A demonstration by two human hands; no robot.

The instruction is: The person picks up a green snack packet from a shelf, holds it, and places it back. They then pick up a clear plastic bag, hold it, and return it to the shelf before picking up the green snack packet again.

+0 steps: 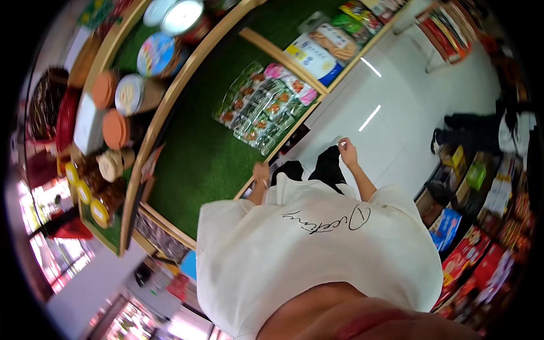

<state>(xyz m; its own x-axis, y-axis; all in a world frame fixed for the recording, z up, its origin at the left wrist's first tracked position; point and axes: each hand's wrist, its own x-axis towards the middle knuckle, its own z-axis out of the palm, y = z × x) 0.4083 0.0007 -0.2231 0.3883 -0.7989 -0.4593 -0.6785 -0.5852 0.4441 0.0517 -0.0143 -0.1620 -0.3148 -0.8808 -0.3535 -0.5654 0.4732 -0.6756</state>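
My left hand (260, 172) is by the wooden edge of a green-lined display shelf (190, 170), smeared by motion, so its fingers cannot be made out. Nearest to it on the shelf lie several clear plastic packs (266, 107) with small brown and green contents, set in rows. My right hand (347, 151) hangs over the floor beside my dark trousers, away from the shelf. Its fingers are curled together, with a small pale spot at the tips that is too small to name.
Jars and tubs (129, 95) line a raised shelf at the left. Flat snack packs (323, 50) lie beyond a wooden divider. Boxes and red packages (464, 255) crowd the right side. A red rack (447, 35) stands on the white tiled floor (391, 107).
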